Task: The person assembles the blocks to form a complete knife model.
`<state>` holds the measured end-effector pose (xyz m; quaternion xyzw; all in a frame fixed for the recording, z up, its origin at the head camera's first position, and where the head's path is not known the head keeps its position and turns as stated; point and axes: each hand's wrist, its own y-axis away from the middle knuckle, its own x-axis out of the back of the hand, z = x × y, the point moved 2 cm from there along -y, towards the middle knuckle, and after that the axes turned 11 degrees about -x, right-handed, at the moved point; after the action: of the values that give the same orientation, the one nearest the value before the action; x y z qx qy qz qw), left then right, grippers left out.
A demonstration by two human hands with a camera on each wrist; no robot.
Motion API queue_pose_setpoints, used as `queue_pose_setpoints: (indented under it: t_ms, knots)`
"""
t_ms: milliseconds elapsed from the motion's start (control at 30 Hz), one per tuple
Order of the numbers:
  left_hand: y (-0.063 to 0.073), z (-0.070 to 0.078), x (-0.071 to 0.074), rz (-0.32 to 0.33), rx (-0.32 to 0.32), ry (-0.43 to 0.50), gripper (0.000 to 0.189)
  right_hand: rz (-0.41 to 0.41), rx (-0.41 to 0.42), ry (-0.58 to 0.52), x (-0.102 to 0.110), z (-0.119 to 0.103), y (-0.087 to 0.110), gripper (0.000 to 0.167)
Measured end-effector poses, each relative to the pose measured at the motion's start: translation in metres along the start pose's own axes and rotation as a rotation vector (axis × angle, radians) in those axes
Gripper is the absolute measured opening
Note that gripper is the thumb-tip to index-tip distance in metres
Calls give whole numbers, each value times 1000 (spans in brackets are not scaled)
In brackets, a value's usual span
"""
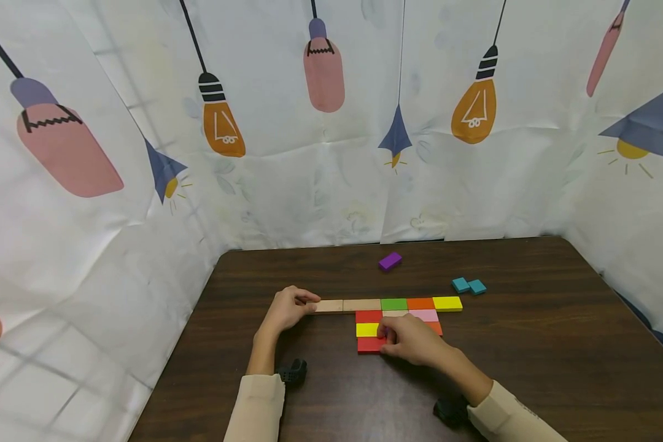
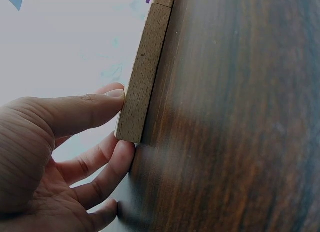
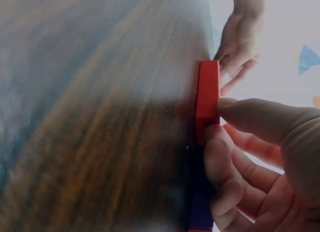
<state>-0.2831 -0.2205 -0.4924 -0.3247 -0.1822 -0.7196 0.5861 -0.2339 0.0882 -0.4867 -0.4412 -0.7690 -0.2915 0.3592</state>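
Note:
At the left end of a row of flat blocks, my left hand [image 1: 288, 309] holds a plain wooden block [image 1: 329, 306]. In the left wrist view, the thumb lies on the wooden block's [image 2: 145, 72] upper edge and a fingertip touches its end. My right hand [image 1: 414, 339] bends over the lower rows, with thumb and fingertips on a red block [image 1: 369, 346] at the front left. The right wrist view shows this red block [image 3: 207, 92] end to end with a dark blue-purple block [image 3: 201, 212], partly hidden behind the curled fingers. A yellow block [image 1: 367, 330] lies just behind the red one.
The back row continues right with another wooden block [image 1: 361, 305], then green [image 1: 393, 304], orange [image 1: 420, 304] and yellow [image 1: 447, 304] blocks. A pink block [image 1: 424, 315] lies below them. A purple block [image 1: 390, 261] and two teal blocks [image 1: 461, 285] lie apart on the dark table [image 1: 530, 344].

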Motion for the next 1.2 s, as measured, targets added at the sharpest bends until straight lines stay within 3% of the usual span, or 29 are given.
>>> queue_pose_setpoints:
  t_ms: [933,1200]
  knots:
    - [1,0,1,-2,11,16,12,-7,17,-8,-1,-1,-1,20]
    - [2,1,1,-2,9,17,12,-27,30,-78,12,6,-1,20]
